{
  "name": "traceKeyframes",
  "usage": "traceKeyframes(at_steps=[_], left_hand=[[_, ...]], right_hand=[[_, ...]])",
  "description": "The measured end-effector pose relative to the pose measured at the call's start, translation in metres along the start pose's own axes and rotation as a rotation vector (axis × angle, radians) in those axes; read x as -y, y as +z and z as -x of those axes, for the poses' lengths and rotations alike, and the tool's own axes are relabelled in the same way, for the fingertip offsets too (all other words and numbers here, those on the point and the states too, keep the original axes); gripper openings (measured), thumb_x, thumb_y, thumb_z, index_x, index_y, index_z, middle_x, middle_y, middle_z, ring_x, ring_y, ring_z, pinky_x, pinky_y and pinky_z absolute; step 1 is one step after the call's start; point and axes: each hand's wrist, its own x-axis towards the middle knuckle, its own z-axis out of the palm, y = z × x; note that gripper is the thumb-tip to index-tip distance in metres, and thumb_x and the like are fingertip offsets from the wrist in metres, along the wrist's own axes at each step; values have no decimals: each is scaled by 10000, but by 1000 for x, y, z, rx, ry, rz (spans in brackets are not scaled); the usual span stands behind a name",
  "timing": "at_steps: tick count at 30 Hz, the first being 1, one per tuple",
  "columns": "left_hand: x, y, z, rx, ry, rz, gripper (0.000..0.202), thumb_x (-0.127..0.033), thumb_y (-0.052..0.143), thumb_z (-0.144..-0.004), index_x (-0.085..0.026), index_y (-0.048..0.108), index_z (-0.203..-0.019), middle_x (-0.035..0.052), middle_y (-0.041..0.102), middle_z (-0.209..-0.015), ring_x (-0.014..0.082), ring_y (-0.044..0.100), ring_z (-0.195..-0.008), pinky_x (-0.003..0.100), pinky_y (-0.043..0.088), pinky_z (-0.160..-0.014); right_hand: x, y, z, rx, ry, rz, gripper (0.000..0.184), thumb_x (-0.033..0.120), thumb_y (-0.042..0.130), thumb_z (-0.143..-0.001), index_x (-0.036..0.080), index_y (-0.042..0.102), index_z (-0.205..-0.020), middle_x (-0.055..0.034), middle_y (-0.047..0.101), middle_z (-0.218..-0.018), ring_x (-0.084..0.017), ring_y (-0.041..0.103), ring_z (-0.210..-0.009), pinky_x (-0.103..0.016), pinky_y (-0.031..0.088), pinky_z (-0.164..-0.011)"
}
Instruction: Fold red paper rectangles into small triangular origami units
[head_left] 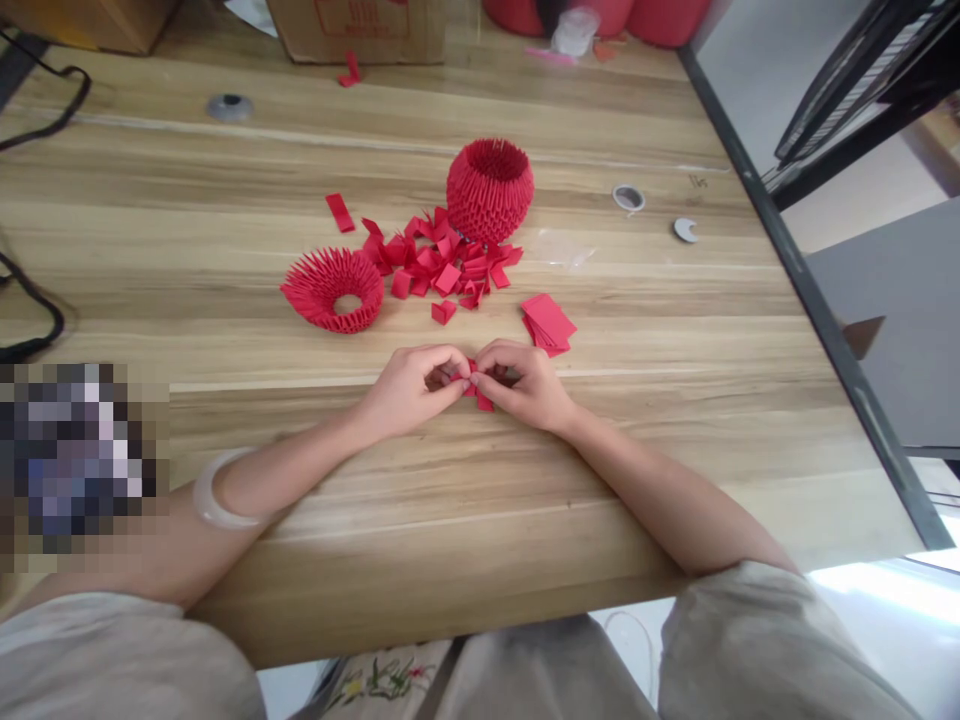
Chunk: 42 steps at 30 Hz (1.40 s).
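Note:
My left hand (411, 385) and my right hand (525, 385) meet at the middle of the wooden table (480, 480), both pinched on one small folded red paper piece (480, 395). Just beyond them lies a loose pile of folded red paper pieces (442, 262). A flat stack of red paper slips (549, 322) sits to the right of the pile. A spiky red paper ring (334, 288) lies to the left. A rounded red paper bowl shape (490, 190) stands behind the pile.
A cardboard box (360, 28) and red containers (600, 15) stand at the far edge. A tape roll (628, 197) and a small grey piece (685, 230) lie at right. Black cables (30, 300) run along the left. The table's right edge (810, 290) is dark.

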Motion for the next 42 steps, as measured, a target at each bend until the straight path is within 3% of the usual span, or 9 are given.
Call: traceKeyframes(at_steps=[19, 42], left_hand=[[-2, 0, 0, 2, -5, -5, 123, -251, 568, -763, -130, 581, -746, 17, 617, -719, 81, 533, -587, 172, 441, -539], [-1, 1, -1, 9, -14, 22, 132, -251, 576, -759, -120, 593, -767, 22, 611, -712, 80, 526, -589, 169, 442, -538]], right_hand=[[1, 0, 0, -3, 22, 5, 139, 257, 572, -794, 158, 574, -697, -33, 570, -724, -93, 490, -603, -217, 389, -519], [1, 0, 0, -4, 24, 1, 102, 201, 567, -783, 148, 590, -700, -34, 574, -713, -88, 491, -598, -214, 390, -531]])
